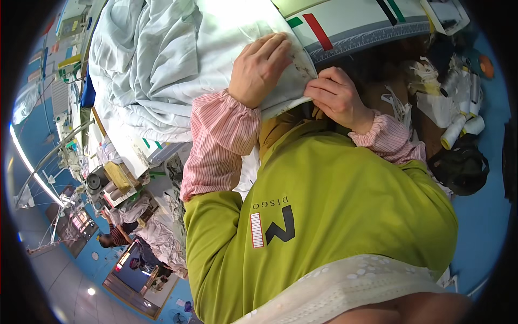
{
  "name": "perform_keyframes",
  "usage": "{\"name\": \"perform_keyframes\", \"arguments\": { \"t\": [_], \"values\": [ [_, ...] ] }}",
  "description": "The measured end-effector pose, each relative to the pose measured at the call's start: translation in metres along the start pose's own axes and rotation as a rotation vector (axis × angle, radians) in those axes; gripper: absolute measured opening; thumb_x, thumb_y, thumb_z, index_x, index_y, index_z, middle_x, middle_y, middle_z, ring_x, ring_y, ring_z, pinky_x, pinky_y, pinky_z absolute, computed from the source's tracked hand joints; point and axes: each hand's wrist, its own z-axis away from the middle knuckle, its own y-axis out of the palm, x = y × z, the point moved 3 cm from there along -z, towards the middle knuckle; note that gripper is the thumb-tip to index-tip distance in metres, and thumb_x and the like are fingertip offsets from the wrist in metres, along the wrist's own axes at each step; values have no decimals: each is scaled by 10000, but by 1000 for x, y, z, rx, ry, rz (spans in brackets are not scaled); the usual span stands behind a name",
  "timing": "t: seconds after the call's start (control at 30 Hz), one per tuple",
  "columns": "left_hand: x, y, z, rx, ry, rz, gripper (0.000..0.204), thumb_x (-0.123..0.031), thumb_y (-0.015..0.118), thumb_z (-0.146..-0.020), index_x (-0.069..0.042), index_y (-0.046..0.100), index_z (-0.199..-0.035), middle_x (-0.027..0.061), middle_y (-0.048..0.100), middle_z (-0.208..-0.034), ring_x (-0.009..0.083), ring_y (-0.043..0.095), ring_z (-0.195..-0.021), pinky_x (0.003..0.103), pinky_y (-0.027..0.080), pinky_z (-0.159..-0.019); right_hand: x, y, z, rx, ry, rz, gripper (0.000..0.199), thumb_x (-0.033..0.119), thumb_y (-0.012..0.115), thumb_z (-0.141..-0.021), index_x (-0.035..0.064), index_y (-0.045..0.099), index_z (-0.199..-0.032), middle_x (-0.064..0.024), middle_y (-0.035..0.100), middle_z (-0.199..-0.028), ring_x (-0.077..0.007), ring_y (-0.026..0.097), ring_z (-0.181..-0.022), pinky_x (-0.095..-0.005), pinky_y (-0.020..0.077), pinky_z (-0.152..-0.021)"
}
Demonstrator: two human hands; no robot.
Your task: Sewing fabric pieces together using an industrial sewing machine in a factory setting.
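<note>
— Where's the cloth?

— The pale cloth (178, 59) lies heaped over the counter (356, 24), and its near edge hangs off the front, right in front of the person's chest.

— And the hands?

— The left hand (259, 67) lies flat on that edge, fingers spread and pressing down, not closed around anything. The right hand (337, 94) is just beside it, fingers curled and pinching the hem of the same cloth.

— What are they wearing?

— Striped pink sleeves (221, 146) with gathered cuffs, under a green apron (324, 205).

— What else is around?

— The counter is white, with a ruler strip and red, green and black stripes on its top. To the right, white spools of thread (458, 127) lie among scraps, near a dark round thing (458, 167) on the blue floor (485, 216). To the left, more sewing stations and bundles of cloth, well apart.
</note>
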Motion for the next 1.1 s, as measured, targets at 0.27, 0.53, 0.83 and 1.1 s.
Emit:
{"name": "perform_keyframes", "arguments": {
  "t": [0.27,0.53,0.83,1.1],
  "values": [
    [38,0,-13,-145,133,-61,276,-82,694,-807,-54,650,-1078,73,671,-1106,273,644,-990,358,533,-839,-9,5,-36,4,-12,78,290,-7,738,-648,76,669,-916,-4,661,-932,-227,563,-902,-365,457,-834],
    [89,-3,-37,-121,223,-186,250,-123,612,-829,-106,664,-1073,43,682,-1130,233,660,-1012,327,537,-845,-27,10,-82,-26,-33,143,250,-4,730,-679,80,670,-907,-12,679,-885,-222,587,-878,-361,452,-845],
    [99,-29,-49,43,394,-140,280,-52,675,-804,-68,688,-1084,70,703,-1111,262,689,-966,347,560,-829,-42,23,-100,-62,-21,166,222,7,725,-716,77,688,-923,-6,698,-915,-207,602,-896,-339,476,-838],
    [55,-18,-22,28,107,-40,222,-161,652,-848,-52,694,-1037,95,686,-1124,273,650,-1039,357,534,-874,-43,25,-95,-106,-40,176,238,-7,735,-700,68,694,-922,-8,708,-920,-209,610,-900,-334,492,-821]
  ]
}}
